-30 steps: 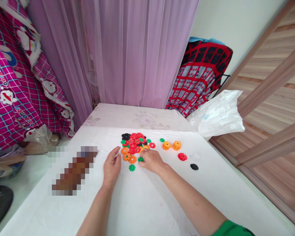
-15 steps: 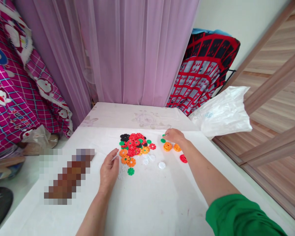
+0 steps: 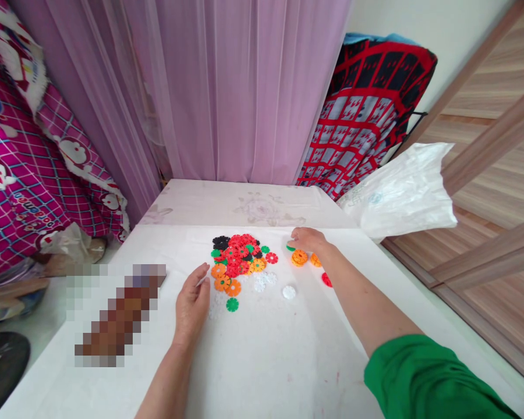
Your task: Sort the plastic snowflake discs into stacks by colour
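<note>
A pile of flat plastic flower-shaped discs (image 3: 238, 256) in red, orange, green and black lies on the white table (image 3: 262, 361). My right hand (image 3: 308, 238) reaches to the far right of the pile, fingers curled over a green disc (image 3: 290, 247), beside stacked orange discs (image 3: 299, 256). My left hand (image 3: 194, 305) rests flat on the table, fingers stretched out, just left of an orange disc (image 3: 233, 287) and a lone green disc (image 3: 232, 304). White discs (image 3: 289, 292) lie between my hands. A red disc (image 3: 326, 279) shows beside my right forearm.
A blurred-out brown object (image 3: 117, 317) lies at the table's left. A white plastic bag (image 3: 402, 195) sits at the far right corner. Pink curtains (image 3: 244, 87) hang behind, patterned bedding (image 3: 30, 169) at left, a red-and-black blanket (image 3: 367, 116) at right.
My right hand went from the front of the pile, where it touched a green disc, to the far right beside the orange stacks. The left hand stayed put.
</note>
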`<state>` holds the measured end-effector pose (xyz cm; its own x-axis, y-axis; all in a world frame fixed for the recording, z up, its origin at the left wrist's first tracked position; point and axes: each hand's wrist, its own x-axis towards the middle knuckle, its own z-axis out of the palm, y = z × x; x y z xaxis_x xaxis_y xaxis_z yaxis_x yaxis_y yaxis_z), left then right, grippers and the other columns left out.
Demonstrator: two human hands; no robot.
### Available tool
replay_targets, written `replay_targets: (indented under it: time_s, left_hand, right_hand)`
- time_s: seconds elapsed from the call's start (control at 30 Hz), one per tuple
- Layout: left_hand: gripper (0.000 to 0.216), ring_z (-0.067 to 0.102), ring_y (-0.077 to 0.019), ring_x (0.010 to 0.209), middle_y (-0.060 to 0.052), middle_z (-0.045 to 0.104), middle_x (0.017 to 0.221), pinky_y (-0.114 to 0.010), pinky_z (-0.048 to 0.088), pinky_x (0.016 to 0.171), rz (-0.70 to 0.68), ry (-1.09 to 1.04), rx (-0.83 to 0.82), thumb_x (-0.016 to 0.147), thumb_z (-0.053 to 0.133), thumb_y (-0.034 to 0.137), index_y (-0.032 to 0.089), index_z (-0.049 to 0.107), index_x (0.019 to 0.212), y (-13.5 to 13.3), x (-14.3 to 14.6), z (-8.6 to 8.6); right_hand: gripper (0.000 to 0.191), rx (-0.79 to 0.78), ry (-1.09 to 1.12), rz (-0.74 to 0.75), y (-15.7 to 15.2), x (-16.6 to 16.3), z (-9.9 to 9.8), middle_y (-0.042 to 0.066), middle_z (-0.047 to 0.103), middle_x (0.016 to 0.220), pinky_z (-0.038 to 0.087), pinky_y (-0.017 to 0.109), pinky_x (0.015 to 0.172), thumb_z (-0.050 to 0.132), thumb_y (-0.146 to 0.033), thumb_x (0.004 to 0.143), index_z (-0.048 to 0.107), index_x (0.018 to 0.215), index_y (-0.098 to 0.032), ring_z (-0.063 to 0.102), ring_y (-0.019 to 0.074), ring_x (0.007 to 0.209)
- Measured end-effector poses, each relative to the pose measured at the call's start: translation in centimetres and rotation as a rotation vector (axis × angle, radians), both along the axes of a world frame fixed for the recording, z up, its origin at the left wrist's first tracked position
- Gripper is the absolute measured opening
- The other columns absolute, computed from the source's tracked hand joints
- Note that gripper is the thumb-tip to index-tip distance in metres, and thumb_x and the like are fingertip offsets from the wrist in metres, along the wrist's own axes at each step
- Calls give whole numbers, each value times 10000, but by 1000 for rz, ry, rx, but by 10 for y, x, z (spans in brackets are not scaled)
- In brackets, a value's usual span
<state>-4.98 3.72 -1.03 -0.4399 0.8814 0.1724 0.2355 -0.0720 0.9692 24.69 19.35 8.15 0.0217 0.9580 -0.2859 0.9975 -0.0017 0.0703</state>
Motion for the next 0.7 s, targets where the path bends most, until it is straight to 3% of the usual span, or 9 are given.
replay_targets:
  time_s: [0.2,0.5,0.7]
  left_hand:
    - [355,599,-218,1153,-89,658,1233,-410,438,1047,3,16,-1,814,552,387,204,659,1098,0,0,1]
    - [348,612,-211,1134,-92,659,1232,-395,475,1007,7,-3,4,812,541,370,202,657,1094,1,1,1]
    - [340,615,-202,1124,-80,661,1229,-382,481,999,9,5,7,813,543,364,211,662,1092,1,0,0]
  right_hand:
    - [412,-44,-81,13,2,-18,2,105,655,1211,462,341,837,597,-425,780,670,1140,-238,597,270,1112]
    - [383,-70,-121,35,-2,-22,1,102,682,1153,473,327,792,624,-285,739,683,1113,-232,624,260,1057]
    - [418,-62,-122,22,0,-19,3,102,663,1201,473,328,819,606,-312,763,657,1170,-231,608,256,1094]
